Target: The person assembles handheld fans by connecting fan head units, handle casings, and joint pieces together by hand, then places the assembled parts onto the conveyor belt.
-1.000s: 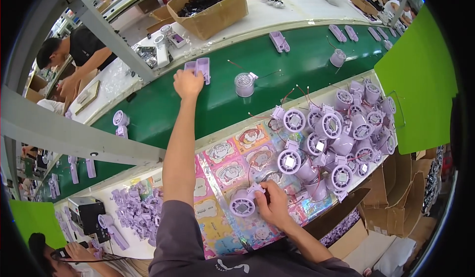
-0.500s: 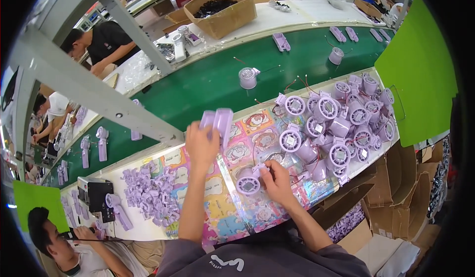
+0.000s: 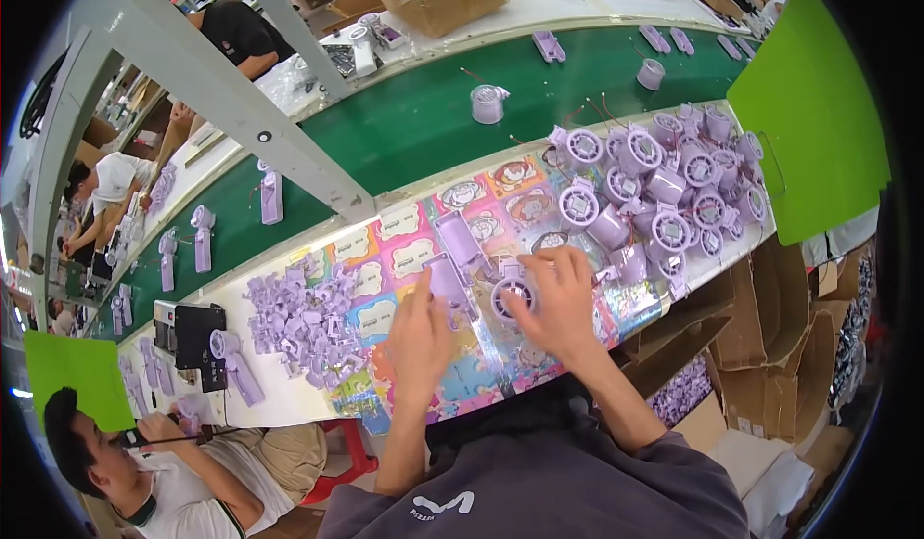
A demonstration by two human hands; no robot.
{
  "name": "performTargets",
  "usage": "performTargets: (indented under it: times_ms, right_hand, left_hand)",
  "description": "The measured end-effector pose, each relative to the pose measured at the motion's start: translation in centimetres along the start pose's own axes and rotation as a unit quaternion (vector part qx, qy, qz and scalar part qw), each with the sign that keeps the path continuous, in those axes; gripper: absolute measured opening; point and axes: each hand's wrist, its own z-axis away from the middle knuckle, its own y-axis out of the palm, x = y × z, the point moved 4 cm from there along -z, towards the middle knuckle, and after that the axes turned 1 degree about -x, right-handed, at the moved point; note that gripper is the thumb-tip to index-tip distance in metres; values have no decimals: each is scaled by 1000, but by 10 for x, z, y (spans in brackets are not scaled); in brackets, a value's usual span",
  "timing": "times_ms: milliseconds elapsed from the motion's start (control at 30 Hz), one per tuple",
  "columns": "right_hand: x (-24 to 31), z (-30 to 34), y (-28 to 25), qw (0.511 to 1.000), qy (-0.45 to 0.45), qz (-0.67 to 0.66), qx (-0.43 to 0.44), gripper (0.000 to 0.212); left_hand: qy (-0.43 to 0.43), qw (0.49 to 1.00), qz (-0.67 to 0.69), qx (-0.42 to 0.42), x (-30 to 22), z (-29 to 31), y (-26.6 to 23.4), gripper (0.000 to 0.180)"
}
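Observation:
My left hand (image 3: 421, 340) is closed on one lilac handle shell (image 3: 445, 281), its fingers along the shell's left side. A second lilac trough-shaped shell (image 3: 459, 238) lies just beyond, touching or nearly touching the first. To the right, my right hand (image 3: 561, 306) grips a round lilac fan head (image 3: 513, 300) by its right side, the thumb over the ringed face. The fan head rests on the mat of colourful cartoon cards (image 3: 399, 260), close to the shells. Where the fingertips press under the fan head is hidden.
Many wired fan heads (image 3: 664, 188) pile up at right; small lilac parts (image 3: 303, 322) heap at left. A green conveyor (image 3: 404, 120) carries shells and fan heads. A grey metal post (image 3: 260, 135) crosses the left side. A co-worker (image 3: 183, 472) sits at lower left.
My left hand has lowered the raised pair of shells to the mat; they are now apart, one in the hand. My right hand and the fan head have shifted slightly right and away from me.

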Motion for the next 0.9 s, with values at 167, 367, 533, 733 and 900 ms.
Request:
performTargets:
  times_ms: [167,367,533,733,900]
  right_hand:
    - [9,33,19,998,23,36,56,55]
    - [9,50,-7,987,91,35,131,54]
    - [14,73,-21,974,24,27,222,50]
    - [11,64,-15,967,-6,-112,231,50]
    - [25,50,-17,969,-13,-156,191,49]
  left_hand:
    - [185,971,-153,15,7,-26,-13,57]
    - [219,966,-111,81,15,-6,-20,37]
    - [238,963,-62,109,-1,8,-17,40]
    - [178,971,-59,145,11,-1,-6,55]
    - [192,956,-61,214,-5,1,-20,59]
